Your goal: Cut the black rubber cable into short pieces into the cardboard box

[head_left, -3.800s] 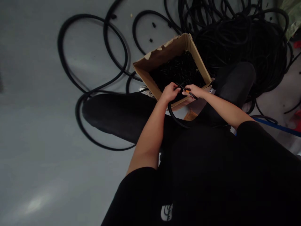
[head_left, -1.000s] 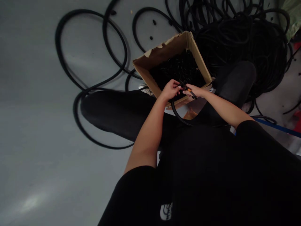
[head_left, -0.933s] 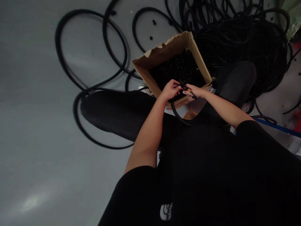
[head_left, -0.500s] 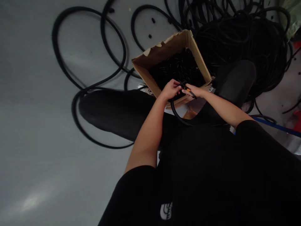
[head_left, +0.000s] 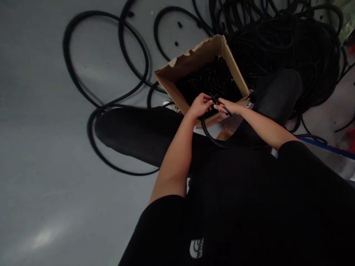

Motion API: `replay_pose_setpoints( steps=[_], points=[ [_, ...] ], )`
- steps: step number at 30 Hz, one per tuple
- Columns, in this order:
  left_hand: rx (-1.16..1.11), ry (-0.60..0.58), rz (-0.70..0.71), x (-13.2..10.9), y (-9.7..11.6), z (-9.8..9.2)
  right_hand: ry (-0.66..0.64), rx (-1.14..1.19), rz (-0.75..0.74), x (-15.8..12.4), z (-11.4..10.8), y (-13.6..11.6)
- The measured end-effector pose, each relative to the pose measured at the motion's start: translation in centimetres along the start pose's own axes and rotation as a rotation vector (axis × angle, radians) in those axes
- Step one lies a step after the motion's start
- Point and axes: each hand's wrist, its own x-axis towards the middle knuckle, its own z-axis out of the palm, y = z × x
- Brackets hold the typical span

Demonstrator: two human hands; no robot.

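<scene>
1. Nearest is the black T-shirt, with a white curved-line logo low in the frame; the dim light leaves no readable lettering.
2. The left hand sits at the centre of the frame, its fingers curled closed around the end of a black rubber cable, which loops down toward the lap.
3. The right hand is just beside it, with its fingers pressed together, pinching a slim black tool with an orange marking. The tool's exact kind is hidden.
4. Both hands are over the near rim of a cardboard box with torn top edges, which stands between the black-clad knees. It is filled with short black pieces.
5. Beyond it, on the grey floor, lie loose cable loops at upper left and a dense coil of black cable at upper right.
6. Small black pieces lie on the floor above the box. A blue strip runs along the right edge.
</scene>
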Motion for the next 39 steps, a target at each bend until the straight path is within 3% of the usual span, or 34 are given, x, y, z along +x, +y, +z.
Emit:
replay_pose_setpoints(
  steps=[9,16,22,39],
  points=[
    [0.008,-0.083,0.068,-0.1,-0.4,-0.6,0.023,-0.007,0.009,-1.1,0.4,-1.6],
    [0.013,-0.051,0.044,0.1,-0.3,-0.8,0.051,-0.099,0.081,-1.2,0.3,-1.5],
    [0.025,0.019,-0.008,-0.1,0.1,-0.6,0.138,-0.248,-0.019,-1.7,-0.2,-2.3],
    [0.096,0.064,-0.066,-0.2,0.6,-0.1,0.144,-0.330,0.000,-1.8,-0.4,-2.6]
  ],
)
